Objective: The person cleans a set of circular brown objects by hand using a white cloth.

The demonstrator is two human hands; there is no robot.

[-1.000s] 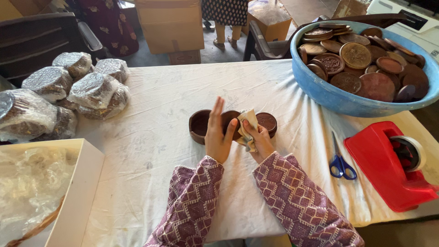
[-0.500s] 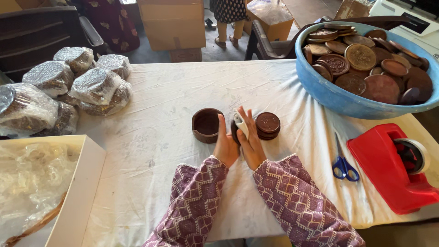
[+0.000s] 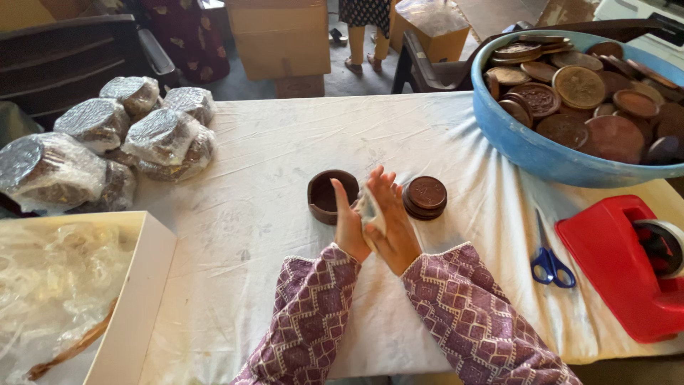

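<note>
Head view, 1 frame. Left hand and right hand are raised just above the tabletop, palms facing each other and pressed together around a small pale wad, which looks like crumpled paper or plastic. Fingers of both hands are extended and only loosely spread, not curled into fists; the wad is sandwiched between the palms. Only a sliver of it shows between the hands, so its true shape and material cannot be made out.

Just beyond the left hand's fingertips sits an open round brown box, hollow side up, resting on the white cloth. Just beyond and to the outer side of the right hand lies a round brown lid, flat, looking like 2 stacked discs; whether it is 1 piece or 2 is unclear. Neither hand touches box or lid.

Further out past the right hand: blue-handled scissors lying flat, then a red tape dispenser, cut off at the frame edge. Well beyond the right hand, a blue tub piled with brown round lids and boxes, partly out of frame.

Well beyond the left hand: plastic-wrapped bundles of round items, contents blurred by the wrap. Near the left sleeve, a white carton holding clear plastic film, cropped at the frame corner.
</note>
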